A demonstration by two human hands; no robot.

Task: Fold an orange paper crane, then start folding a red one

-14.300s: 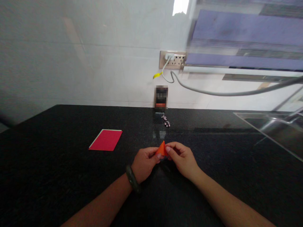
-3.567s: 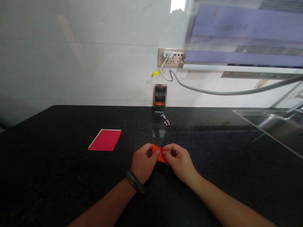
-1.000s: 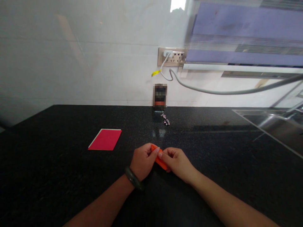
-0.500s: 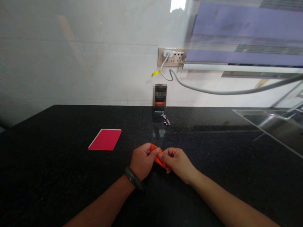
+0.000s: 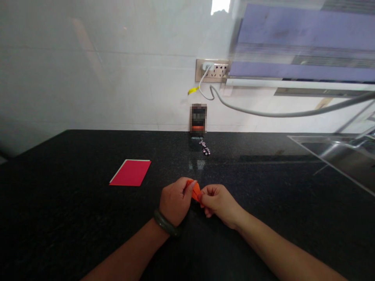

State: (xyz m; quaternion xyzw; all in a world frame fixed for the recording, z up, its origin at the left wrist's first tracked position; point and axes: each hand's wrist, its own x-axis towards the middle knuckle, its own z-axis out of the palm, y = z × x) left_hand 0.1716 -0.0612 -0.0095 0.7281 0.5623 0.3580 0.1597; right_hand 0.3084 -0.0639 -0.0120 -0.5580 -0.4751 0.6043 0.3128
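A small piece of folded orange paper [image 5: 196,191] is held between my two hands above the dark countertop [image 5: 88,222]. My left hand [image 5: 176,199] grips its upper left part, thumb on top and the fingers behind it. My right hand [image 5: 218,203] pinches the lower right end between thumb and forefinger. Parts of the paper are hidden under the fingers. A dark bangle [image 5: 166,223] circles my left wrist. Left of my hands lies a stack of red paper [image 5: 131,173] with a white edge showing along its far side.
A phone-like object, blurred out [image 5: 198,119], leans on the wall with a beaded strap [image 5: 205,148] in front. A plug sits in the wall socket [image 5: 218,71], and a grey cable [image 5: 272,114] runs right. A metal sink [image 5: 336,152] is set in at the right.
The orange paper has turned more upright and shows less of its length. My left hand has shifted slightly left, and the thumbs have drawn apart. The red stack has stayed put.
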